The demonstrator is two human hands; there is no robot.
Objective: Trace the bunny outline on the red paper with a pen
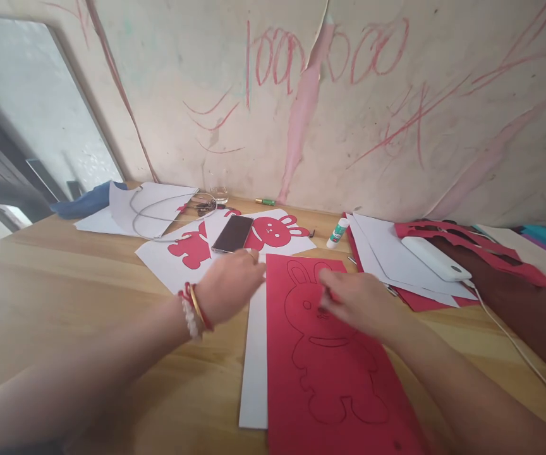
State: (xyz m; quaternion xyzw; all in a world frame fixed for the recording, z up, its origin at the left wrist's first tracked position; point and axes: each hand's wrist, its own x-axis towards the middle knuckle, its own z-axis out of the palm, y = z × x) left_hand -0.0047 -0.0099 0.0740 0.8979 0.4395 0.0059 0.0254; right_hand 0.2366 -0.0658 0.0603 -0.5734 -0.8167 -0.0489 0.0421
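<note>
A red sheet (334, 385) with a drawn rabbit outline lies on the wooden table (64, 303), partly over a white sheet (254, 360). My right hand (356, 303) rests on the rabbit's head area, its fingers pinched together on something small I cannot make out. My left hand (230, 284), with bracelets on its wrist, hovers at the red sheet's upper left corner; its fingers are blurred. A phone (232, 234) lies just beyond it on white sheets with red rabbit cut-outs (273, 232).
A glue stick (338, 232) stands behind the red sheet. At the right lie a stack of white and red paper (396, 253), a white power bank (436, 259) with a cable, and red scraps. A cord (159, 212), more paper and blue cloth (86, 201) lie at the back left.
</note>
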